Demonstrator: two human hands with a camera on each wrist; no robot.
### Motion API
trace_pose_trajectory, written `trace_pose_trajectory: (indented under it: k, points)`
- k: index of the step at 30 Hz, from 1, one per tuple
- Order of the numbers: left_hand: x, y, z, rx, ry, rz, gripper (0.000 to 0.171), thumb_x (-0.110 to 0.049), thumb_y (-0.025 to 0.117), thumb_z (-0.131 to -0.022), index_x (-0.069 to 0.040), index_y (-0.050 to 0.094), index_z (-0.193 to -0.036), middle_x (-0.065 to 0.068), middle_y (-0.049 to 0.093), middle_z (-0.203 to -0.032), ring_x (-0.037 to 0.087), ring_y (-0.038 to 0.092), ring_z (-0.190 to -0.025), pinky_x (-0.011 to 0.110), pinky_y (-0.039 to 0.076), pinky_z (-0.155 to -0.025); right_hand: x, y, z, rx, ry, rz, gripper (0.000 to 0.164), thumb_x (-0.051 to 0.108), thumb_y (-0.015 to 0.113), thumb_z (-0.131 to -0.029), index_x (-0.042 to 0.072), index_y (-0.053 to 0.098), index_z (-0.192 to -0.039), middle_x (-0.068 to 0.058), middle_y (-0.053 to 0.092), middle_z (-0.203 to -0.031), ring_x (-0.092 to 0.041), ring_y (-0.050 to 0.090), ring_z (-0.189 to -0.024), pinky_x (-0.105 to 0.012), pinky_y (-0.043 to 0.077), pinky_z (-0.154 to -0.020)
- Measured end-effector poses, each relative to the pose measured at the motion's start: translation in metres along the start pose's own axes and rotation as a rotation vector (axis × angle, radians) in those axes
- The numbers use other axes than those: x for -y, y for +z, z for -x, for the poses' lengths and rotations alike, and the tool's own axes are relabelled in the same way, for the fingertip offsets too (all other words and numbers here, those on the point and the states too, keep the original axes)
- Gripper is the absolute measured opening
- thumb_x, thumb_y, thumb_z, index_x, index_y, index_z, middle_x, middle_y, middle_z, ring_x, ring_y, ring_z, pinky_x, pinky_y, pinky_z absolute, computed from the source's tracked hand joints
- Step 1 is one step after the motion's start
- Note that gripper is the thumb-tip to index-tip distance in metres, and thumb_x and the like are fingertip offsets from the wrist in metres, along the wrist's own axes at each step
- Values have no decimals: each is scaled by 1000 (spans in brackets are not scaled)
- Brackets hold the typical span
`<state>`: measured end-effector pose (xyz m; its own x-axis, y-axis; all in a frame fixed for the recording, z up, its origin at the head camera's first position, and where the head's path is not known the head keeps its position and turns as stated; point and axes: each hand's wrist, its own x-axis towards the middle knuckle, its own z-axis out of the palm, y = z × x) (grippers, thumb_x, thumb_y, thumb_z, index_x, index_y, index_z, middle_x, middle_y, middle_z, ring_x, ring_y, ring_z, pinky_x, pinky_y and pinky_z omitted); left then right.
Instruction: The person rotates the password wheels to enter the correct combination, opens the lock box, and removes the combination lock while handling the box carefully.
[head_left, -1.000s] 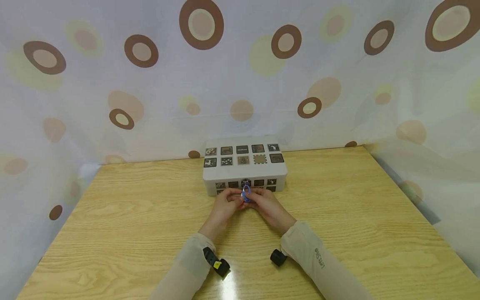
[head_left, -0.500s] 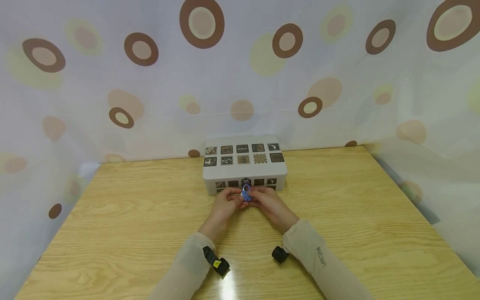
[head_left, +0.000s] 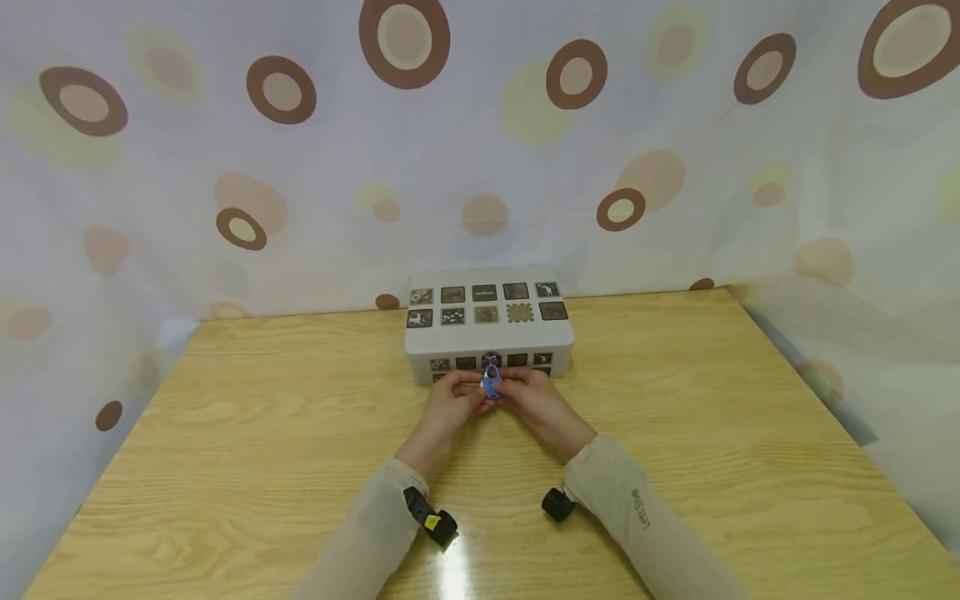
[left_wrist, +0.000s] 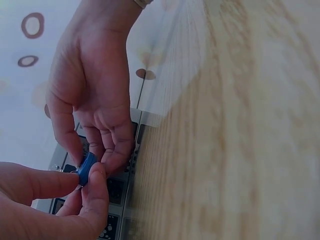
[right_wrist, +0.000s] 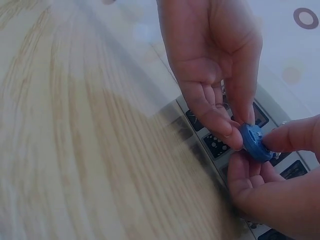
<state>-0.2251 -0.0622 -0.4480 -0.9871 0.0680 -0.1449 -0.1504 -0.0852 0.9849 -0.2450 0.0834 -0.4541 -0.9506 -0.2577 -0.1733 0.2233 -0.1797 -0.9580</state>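
Observation:
A small blue padlock (head_left: 491, 384) is held between both hands, just in front of the metal clasp (head_left: 491, 358) of a white box (head_left: 487, 336). In the left wrist view, my left hand (left_wrist: 55, 210) pinches the padlock (left_wrist: 86, 169) between thumb and finger. My right hand (head_left: 542, 402) grips it from the other side, thumb and fingertips against its edge. The right wrist view shows a slot in the padlock's rounded blue face (right_wrist: 254, 143). Fingers cover part of it. Whether its loop touches the clasp, I cannot tell.
The box, with dark picture squares on lid and front, stands at the back of a wooden table (head_left: 285, 450). Behind it hangs a patterned curtain (head_left: 315, 183), which also runs down both sides. Black wrist cameras sit on the left (head_left: 441, 527) and right (head_left: 558, 504) wrists.
The padlock has turned a little in my fingers and its loop looks shorter. Both hands keep hold of it close to the clasp. The head view has tilted slightly.

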Motion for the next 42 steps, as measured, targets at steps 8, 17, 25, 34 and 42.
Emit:
trace_pose_trajectory:
  k: [8, 17, 25, 34, 42]
  points:
    - [-1, 0, 0, -1, -11, -1, 23, 13, 53, -91, 15, 52, -114, 9, 59, -80, 12, 62, -68, 31, 59, -76, 1, -1, 0, 1, 12, -62, 32, -4, 43, -96, -23, 42, -121, -12, 54, -102, -9, 59, -80, -20, 54, -76]
    - [-1, 1, -1, 3, -11, 3, 24, 12, 53, -92, 14, 52, -115, 9, 60, -81, 11, 62, -68, 31, 59, -77, -1, 0, -1, 4, 16, -44, 31, -4, 49, -96, -21, 44, -121, -11, 54, -103, -10, 60, -78, -19, 54, -75]
    - [-2, 2, -1, 4, -15, 5, 24, 12, 53, -92, 14, 52, -116, 7, 59, -80, 12, 62, -69, 30, 59, -77, -1, 2, 0, -11, 7, -15, 34, -2, 48, -98, -22, 42, -125, -17, 52, -112, -8, 60, -82, -18, 54, -75]
    - [-2, 2, -1, -2, -4, 12, 23, 13, 53, -91, 15, 52, -114, 8, 59, -81, 10, 60, -68, 29, 59, -76, -3, 3, -2, 0, -11, -11, 32, -1, 44, -99, -23, 43, -123, -13, 54, -103, -7, 60, -78, -17, 54, -72]
    - [-1, 1, -1, -3, 16, 34, 24, 13, 53, -90, 16, 52, -114, 10, 59, -83, 9, 59, -68, 23, 58, -71, 0, 3, 1, 23, 3, -22, 31, 4, 43, -101, -21, 47, -120, -9, 55, -100, -10, 60, -81, -20, 55, -75]
